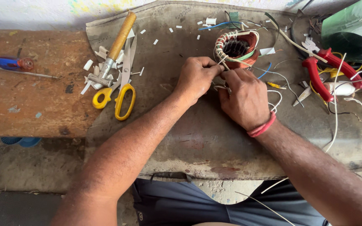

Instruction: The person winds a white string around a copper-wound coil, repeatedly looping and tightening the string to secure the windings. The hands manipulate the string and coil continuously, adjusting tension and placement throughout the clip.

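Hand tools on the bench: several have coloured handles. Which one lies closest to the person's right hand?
The red-handled pliers, just right of the right hand. The yellow-handled scissors, wooden-handled hammer and blue-handled screwdriver all lie farther off, beyond the left hand.

A worn wooden bench (30, 104) carries a grey mat (197, 138) that covers its centre and right. On the bare wood at left lie a blue-handled screwdriver (13, 63) and a thin metal rod (19, 72). On the mat lie yellow-handled scissors (120, 90), a wooden-handled tool (116, 44), white sleeve offcuts (93, 62), a copper-wound stator (237, 49), red-handled pliers (327, 69) and loose wires (336, 109).
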